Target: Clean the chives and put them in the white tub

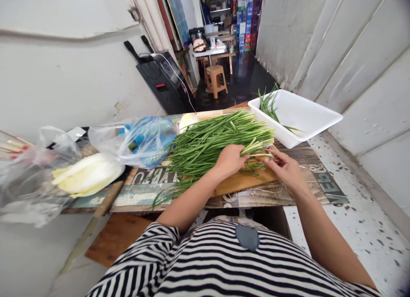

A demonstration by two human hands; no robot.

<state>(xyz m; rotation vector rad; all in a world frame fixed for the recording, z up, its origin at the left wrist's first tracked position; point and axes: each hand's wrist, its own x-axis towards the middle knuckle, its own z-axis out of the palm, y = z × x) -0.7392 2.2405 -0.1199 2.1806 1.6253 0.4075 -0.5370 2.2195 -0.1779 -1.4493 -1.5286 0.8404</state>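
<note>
A large heap of Chinese chives (205, 139) lies across the wooden table, leaves to the left and pale stem ends to the right. My left hand (231, 161) is closed around a few chives at the near side of the heap, their pale ends poking out to the right. At those ends, my right hand (285, 169) has its thumb and fingers pinched together; what it grips is too small to make out. Beneath the hands is a brown wooden board (237, 182), partly covered by chives and scraps.
A white plastic basin (307, 113) with a few chives stands at the table's right. To the left are a Chinese cabbage (89, 175), a knife handle (109, 198), a blue item in a clear bag (147, 139) and other plastic bags (28, 190). A brown stool (216, 79) stands farther back.
</note>
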